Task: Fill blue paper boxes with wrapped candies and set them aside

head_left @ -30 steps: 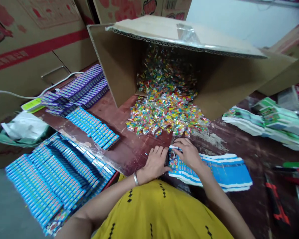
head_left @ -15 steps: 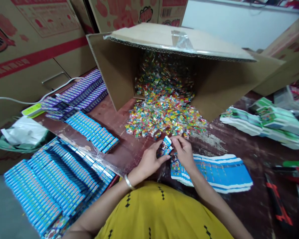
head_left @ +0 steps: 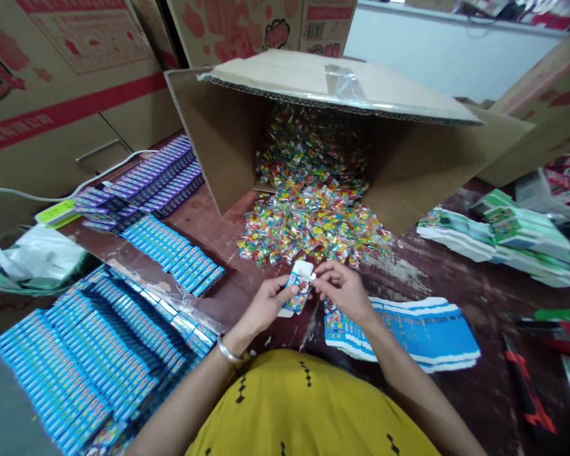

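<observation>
My left hand (head_left: 265, 305) grips a small blue printed carton (head_left: 298, 288) held upright, its white top flaps open. My right hand (head_left: 342, 290) pinches at the carton's top flap. Just below the hands lies a fanned stack of flat blue carton blanks (head_left: 418, 329) on the dark wooden table. Beyond the hands a pile of small colourful wrapped candies (head_left: 313, 221) spills from a large cardboard box (head_left: 408, 158) tipped on its side.
Rows of filled blue cartons (head_left: 99, 354) and more blue cartons (head_left: 175, 250) lie at left, purple ones (head_left: 142, 180) behind them. Green carton blanks (head_left: 503, 237) are at right. An orange-black tool (head_left: 527, 392) lies at the lower right. A white bag (head_left: 35, 253) lies at far left.
My hands picked one flat blank off the blue stack, lifted it and opened it into a carton; it now stands upright with its top flaps open.
</observation>
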`<state>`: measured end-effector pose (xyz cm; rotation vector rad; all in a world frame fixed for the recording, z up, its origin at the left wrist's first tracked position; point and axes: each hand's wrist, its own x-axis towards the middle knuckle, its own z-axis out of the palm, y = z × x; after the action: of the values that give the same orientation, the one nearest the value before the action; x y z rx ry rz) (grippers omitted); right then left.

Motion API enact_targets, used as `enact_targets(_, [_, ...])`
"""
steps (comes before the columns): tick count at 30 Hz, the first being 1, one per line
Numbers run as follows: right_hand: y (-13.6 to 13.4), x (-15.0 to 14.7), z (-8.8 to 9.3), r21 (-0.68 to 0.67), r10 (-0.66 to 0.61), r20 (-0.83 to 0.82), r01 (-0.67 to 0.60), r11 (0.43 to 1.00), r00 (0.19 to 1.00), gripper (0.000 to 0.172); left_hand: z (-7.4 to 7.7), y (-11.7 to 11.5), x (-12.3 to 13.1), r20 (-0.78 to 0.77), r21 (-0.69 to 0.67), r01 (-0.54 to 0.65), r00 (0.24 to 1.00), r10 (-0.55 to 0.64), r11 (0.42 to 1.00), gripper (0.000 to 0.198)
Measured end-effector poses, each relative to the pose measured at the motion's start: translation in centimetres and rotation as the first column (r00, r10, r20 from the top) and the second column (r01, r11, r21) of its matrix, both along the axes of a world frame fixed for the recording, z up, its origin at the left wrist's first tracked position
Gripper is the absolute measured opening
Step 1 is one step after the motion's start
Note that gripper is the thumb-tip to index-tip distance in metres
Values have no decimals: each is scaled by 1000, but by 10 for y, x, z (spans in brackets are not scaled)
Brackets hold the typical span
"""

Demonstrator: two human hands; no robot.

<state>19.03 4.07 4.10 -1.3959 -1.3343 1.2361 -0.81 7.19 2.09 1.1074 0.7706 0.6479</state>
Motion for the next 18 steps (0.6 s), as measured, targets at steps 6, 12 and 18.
enact_targets(6, [-5, -28, -20, 99, -205, 68, 198, 975, 976, 26, -5, -5, 12, 12, 20, -368, 930, 368, 930, 25])
enact_targets(12, [-4, -46, -22, 178, -359, -132, 378, 909, 924, 34, 7, -11, 16, -15, 266, -439, 888, 459, 858, 53])
enact_targets(18, [-4, -44, -30, 228, -344, -21, 340, 912, 939, 24, 8, -6, 3, -104, 228, -182, 972, 210, 956, 40])
